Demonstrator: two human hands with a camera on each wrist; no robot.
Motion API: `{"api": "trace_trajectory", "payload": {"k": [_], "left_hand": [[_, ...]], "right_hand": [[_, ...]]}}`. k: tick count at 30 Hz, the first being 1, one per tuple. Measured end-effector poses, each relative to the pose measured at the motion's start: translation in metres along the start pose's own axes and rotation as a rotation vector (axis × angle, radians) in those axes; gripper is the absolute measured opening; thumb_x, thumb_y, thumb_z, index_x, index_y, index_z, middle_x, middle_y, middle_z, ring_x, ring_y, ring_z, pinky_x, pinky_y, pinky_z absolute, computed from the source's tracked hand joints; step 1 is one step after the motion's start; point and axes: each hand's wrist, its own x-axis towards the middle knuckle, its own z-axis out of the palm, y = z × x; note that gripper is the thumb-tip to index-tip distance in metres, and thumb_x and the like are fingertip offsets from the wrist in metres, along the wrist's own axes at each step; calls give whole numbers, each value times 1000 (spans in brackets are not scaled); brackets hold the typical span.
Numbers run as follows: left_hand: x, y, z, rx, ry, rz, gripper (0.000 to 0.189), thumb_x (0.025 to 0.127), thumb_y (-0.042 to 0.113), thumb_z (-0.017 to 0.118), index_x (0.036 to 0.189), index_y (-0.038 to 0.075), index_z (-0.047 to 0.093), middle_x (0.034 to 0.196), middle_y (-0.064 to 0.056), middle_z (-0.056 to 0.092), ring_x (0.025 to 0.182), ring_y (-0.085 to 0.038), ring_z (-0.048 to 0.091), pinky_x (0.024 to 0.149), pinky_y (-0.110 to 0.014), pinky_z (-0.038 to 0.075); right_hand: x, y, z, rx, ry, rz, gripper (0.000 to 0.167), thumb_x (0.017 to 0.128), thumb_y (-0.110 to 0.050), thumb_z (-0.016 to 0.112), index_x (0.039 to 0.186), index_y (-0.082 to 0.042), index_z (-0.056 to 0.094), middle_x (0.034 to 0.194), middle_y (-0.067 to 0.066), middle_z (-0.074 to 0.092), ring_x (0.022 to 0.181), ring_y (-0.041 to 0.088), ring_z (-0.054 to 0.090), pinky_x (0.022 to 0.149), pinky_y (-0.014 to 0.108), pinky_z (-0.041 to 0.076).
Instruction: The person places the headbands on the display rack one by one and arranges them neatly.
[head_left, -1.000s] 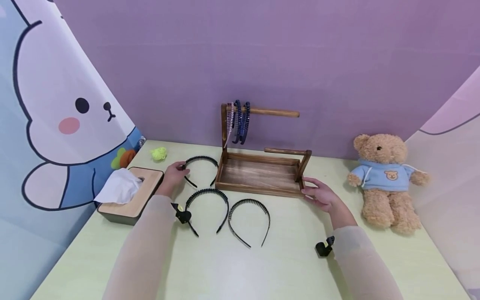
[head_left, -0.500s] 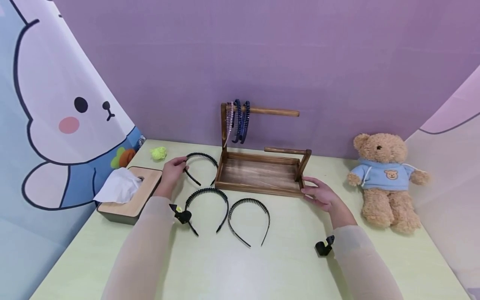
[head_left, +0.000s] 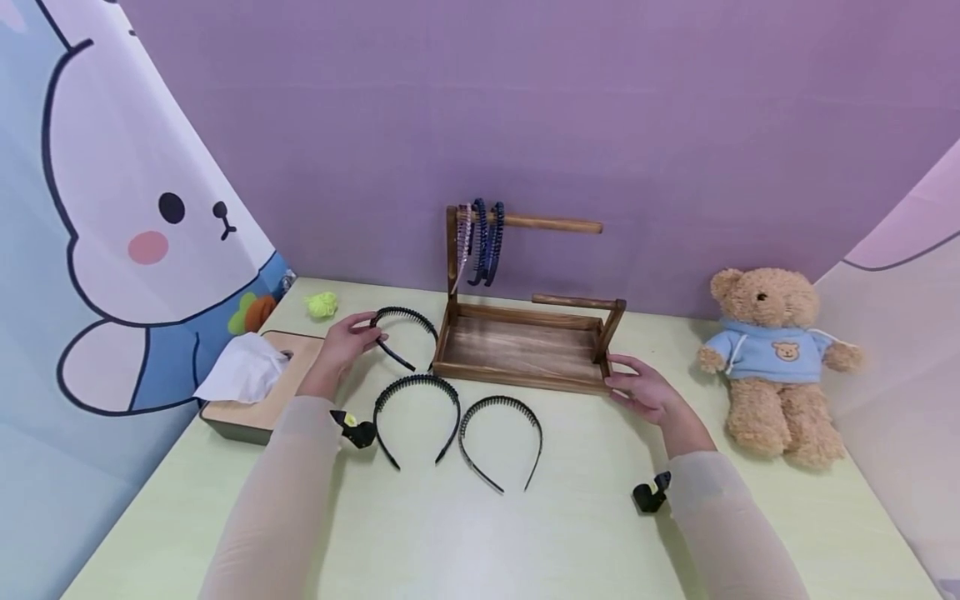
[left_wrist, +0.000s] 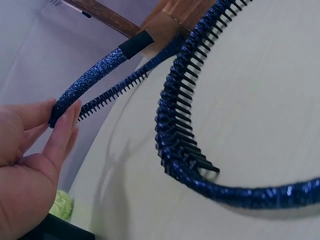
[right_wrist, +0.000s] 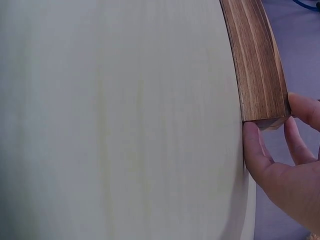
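My left hand [head_left: 347, 343] pinches one leg of a dark blue glittery toothed headband [left_wrist: 85, 82] between thumb and fingertips. That leg is lifted off the table in the left wrist view, left of a wooden stand. Nearer me lie a second dark headband [head_left: 416, 380], also blue and glittery up close, and a thinner dark one [head_left: 498, 401]. The wooden stand [head_left: 525, 381] has a tray, a tall rod and a low rod. Several headbands [head_left: 495, 242], pink and blue, hang on the tall rod. My right hand [head_left: 643, 392] holds the tray's right end, thumb at the front corner.
A tissue box [head_left: 300, 346] with a white tissue [head_left: 243, 367] stands at the left. Behind it sits a yellow-green ball [head_left: 321, 305]. A teddy bear [head_left: 772, 367] in a blue hoodie leans at the right. A purple backdrop [head_left: 480, 100] rises behind the table.
The held headband has risen and tilted as my left hand lifted slightly. My right hand stays at the stand's end. The head view has shifted a little.
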Motion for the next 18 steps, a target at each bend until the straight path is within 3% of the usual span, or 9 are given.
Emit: {"api": "trace_trajectory", "payload": {"k": [3,9,14,18], "left_hand": [[0,1,0,-15,-17,26,51,96,-10,52,144,-8,36,123,-31,49,79,-7,66,89,-25,50],[-3,6,0,-5,-72,97,51,93,-9,58,141,-6,42,104,-7,56,90,-12,63,83,-26,54],[-6,15,7,17,-118,155,51,93,-5,61,140,-5,43,106,-8,53,92,-12,61,82,-27,55],[-16,28,18,130,-125,227,50,92,-3,64,139,-4,47,111,-14,52,97,-15,56,82,-27,55]], "right_hand": [[0,1,0,-9,2,2,61,99,3,50,151,2,19,139,22,33,98,9,55,95,27,47],[1,2,0,-2,5,3,61,99,2,52,151,2,20,140,24,31,98,10,55,95,28,46],[1,2,0,1,4,-1,62,98,3,52,151,2,19,142,26,30,98,10,56,95,28,46],[1,1,0,1,1,-2,62,98,2,52,151,2,20,143,26,29,99,10,56,95,29,46]]}}
